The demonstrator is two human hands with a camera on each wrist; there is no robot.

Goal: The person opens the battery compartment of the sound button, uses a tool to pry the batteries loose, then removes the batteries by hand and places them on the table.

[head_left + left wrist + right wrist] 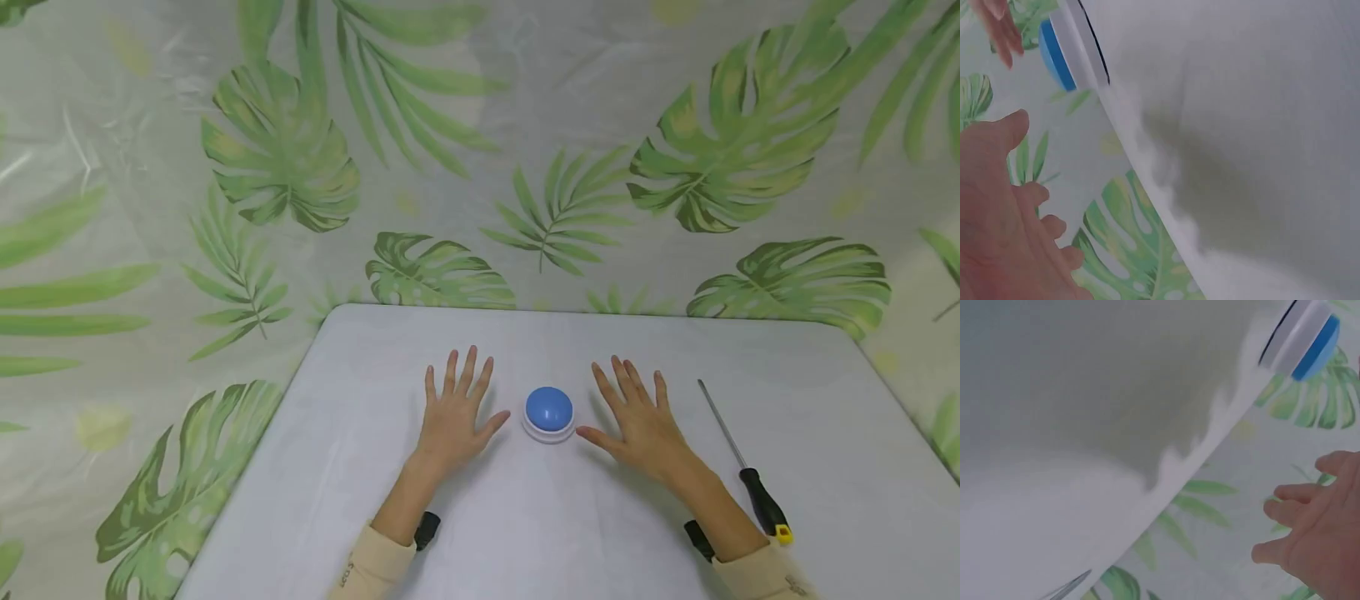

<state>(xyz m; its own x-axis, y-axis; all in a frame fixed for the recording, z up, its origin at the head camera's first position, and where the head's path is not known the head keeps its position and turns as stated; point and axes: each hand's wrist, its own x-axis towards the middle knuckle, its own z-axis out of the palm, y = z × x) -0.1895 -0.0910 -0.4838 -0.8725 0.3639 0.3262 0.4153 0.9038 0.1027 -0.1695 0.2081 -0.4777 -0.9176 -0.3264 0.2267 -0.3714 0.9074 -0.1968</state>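
Observation:
A round push button with a blue dome and white base [549, 410] stands on the white table, between the two hands. To its left my left hand [452, 423] is held over the tabletop with fingers spread and nothing in it. My right hand [643, 425] hovers on the other side, fingers also spread, its thumb tip close to the button's base. A screwdriver [763, 498] with a black and yellow handle lies to the right of my right hand, its shaft pointing away. In the left wrist view, the left hand [1010, 219] casts a shadow on the table.
The white table [360, 358] has rounded far corners. Behind and beside it hangs a pale sheet printed with green leaves [288, 158]. A dark wrist strap piece [427, 531] sits by the left sleeve, with another [699, 540] by the right.

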